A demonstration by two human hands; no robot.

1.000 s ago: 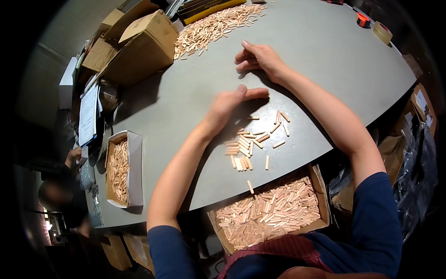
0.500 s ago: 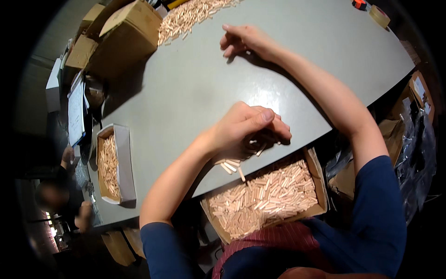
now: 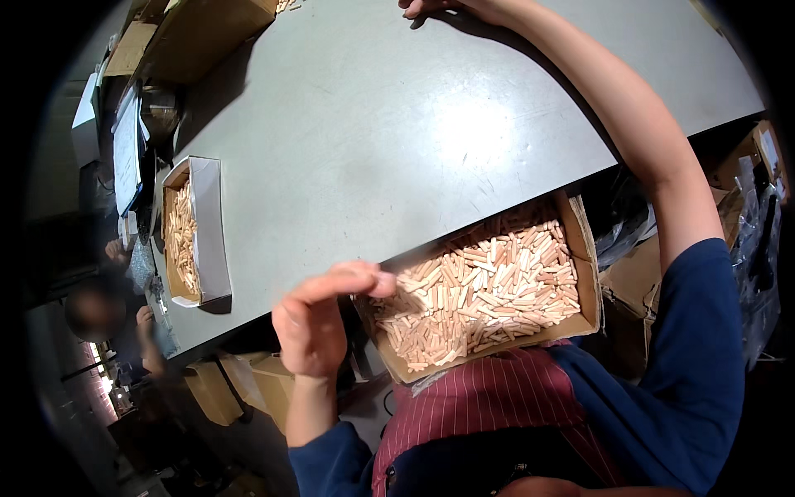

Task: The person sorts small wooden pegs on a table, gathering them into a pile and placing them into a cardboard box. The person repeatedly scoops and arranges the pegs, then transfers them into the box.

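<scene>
My left hand (image 3: 319,319) hovers at the left rim of an open cardboard box (image 3: 586,265) filled with short wooden dowels (image 3: 489,290). Its fingers stretch toward the dowels, slightly blurred, and nothing shows in them. That box sits between the table's front edge and my striped red apron (image 3: 480,389). Far off across the grey table (image 3: 373,149), my right hand (image 3: 431,7) rests low over the surface, partly cut off by the upper edge. Its visible fingers are loosely bent and apart, with nothing seen in them.
A narrow white box (image 3: 214,232) of dowels stands at the table's left. Behind it are a clipboard with papers (image 3: 128,157) and a large carton (image 3: 199,41). A few dowels (image 3: 288,4) show at the top. Another person (image 3: 145,335) is at far left; plastic wrap (image 3: 749,257) hangs right.
My left hand has come back from the table edge to the box's left side; the loose dowels under it have left the table edge. The view has shifted down, putting my right hand near the top.
</scene>
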